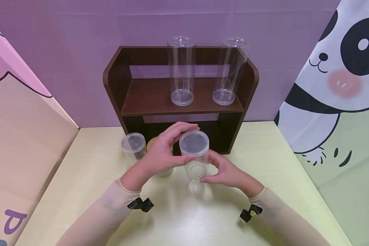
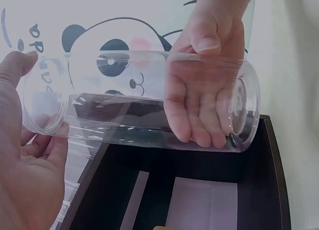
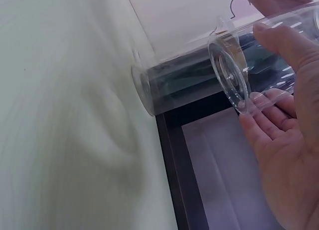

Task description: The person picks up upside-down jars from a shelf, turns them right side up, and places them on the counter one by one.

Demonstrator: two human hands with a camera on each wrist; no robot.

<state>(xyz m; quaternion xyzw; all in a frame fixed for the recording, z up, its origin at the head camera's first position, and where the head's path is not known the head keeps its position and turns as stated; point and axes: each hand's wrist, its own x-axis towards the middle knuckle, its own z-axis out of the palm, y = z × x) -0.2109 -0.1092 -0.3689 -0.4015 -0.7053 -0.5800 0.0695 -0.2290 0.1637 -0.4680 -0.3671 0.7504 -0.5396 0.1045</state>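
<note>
A tall clear plastic jar [image 1: 195, 157] with a round lid stands upright between my hands, in front of the shelf. My left hand [image 1: 164, 147] grips it near the lid, thumb in front and fingers behind; the left wrist view has this hand [image 2: 30, 160] at the lid end. Lower down, my right hand [image 1: 226, 172] holds the jar near its base, thumb on one side and fingers on the other. In the right wrist view the jar's base [image 3: 229, 75] is raised off the tabletop, with the right hand [image 3: 294, 125] around it.
A brown two-tier shelf [image 1: 160, 95] stands at the back, with two clear jars [image 1: 182, 71] [image 1: 230, 73] on its upper board. Left of the held jar, a lidded jar [image 1: 133, 142] and a yellow-lidded jar [image 1: 165, 172], partly hidden by my left hand, stand on the table [image 1: 184, 218].
</note>
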